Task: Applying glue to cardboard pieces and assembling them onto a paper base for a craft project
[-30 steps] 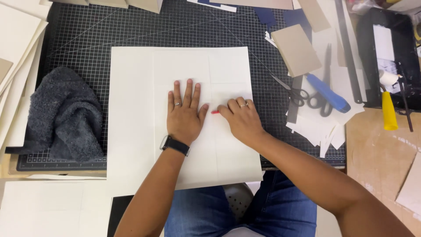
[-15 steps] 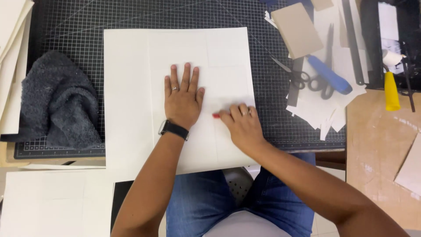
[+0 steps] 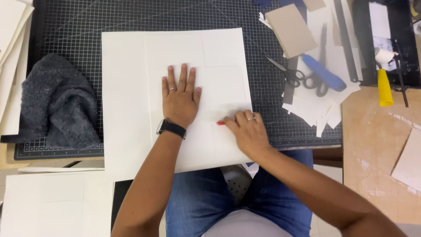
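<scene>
A large white sheet of paper (image 3: 131,87) lies on a black gridded cutting mat (image 3: 66,26). My left hand (image 3: 180,96) presses flat on the sheet's middle, fingers spread, with a ring and a black wristwatch. My right hand (image 3: 245,131) is curled near the sheet's lower right, fingers closed on a small red tool (image 3: 220,123) whose tip touches the paper. Most of the tool is hidden under the fingers.
A dark grey cloth (image 3: 55,103) sits at the mat's left. Right of the sheet lie scissors (image 3: 302,77), a blue-handled tool (image 3: 322,72), a tan board (image 3: 290,30), white paper scraps (image 3: 315,109) and a yellow object (image 3: 385,87). More white sheets (image 3: 48,202) lie at lower left.
My right hand with the red tool has slid down the sheet toward me. The left hand stays flat on the paper. The camera view has shifted slightly.
</scene>
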